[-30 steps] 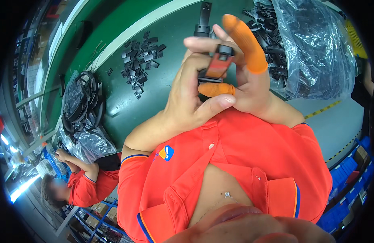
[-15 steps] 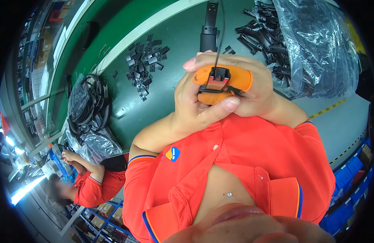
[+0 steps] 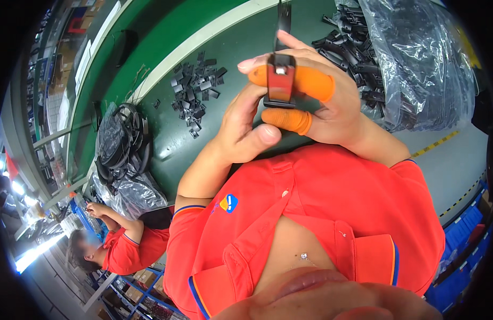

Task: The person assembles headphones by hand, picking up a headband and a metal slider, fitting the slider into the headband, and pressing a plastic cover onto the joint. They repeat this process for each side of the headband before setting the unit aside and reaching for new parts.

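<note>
A glossy black plastic part (image 3: 280,88), its face reflecting red and orange, is upright in front of my chest. My right hand (image 3: 332,101) wears orange finger cots on thumb and index finger and pinches the part between them. From the left side my left hand (image 3: 240,122) comes up to it, thumb stretched out apart from the part and the other fingers running behind, their tips hidden. A dark, narrow, blurred piece (image 3: 283,24) rises beyond the part; I cannot tell whether the two are joined.
Small black pieces (image 3: 196,90) lie scattered on the green table (image 3: 174,141). Longer black parts (image 3: 358,64) spill from a clear plastic bag (image 3: 417,64) at right. Bagged black cables (image 3: 121,136) lie at left. A co-worker in red (image 3: 132,250) is further left.
The part has moved slightly up and left and turned so its face shows more. My left thumb has come away from it. The thin dark line in front is no longer visible.
</note>
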The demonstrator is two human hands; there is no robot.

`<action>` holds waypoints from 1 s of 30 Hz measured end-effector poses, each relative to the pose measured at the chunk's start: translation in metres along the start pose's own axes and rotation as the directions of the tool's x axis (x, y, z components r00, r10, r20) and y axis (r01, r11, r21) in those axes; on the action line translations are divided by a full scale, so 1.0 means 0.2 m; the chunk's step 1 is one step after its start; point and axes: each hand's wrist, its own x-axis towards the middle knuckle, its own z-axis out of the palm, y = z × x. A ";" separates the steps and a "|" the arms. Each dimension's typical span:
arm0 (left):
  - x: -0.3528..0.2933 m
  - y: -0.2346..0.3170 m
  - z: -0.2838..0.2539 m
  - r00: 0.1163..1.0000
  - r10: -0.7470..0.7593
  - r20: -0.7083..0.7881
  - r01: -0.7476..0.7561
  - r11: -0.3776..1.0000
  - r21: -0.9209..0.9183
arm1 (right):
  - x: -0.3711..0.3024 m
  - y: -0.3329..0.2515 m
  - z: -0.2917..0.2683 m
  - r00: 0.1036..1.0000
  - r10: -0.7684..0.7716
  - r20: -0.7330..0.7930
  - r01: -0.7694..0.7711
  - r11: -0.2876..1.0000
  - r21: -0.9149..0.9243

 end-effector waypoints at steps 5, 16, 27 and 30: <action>0.03 -0.01 0.08 0.961 -0.045 -0.273 0.028 0.997 -0.067 | -0.06 0.04 0.03 0.768 0.481 0.423 -0.608 0.343 0.716; 0.14 0.01 -0.03 0.981 -0.123 -0.148 -0.055 0.557 -0.828 | -0.01 0.07 -0.06 0.862 0.363 -0.355 -0.079 0.787 0.612; 0.28 0.07 -0.56 0.912 0.172 -0.374 0.113 0.769 0.629 | 0.18 0.14 -0.22 0.847 0.522 -0.095 -0.449 0.800 0.398; 0.37 -0.07 -0.95 0.968 0.239 -0.079 0.058 0.092 0.994 | 0.46 0.24 -0.20 0.852 0.512 -0.112 -0.523 0.820 -0.231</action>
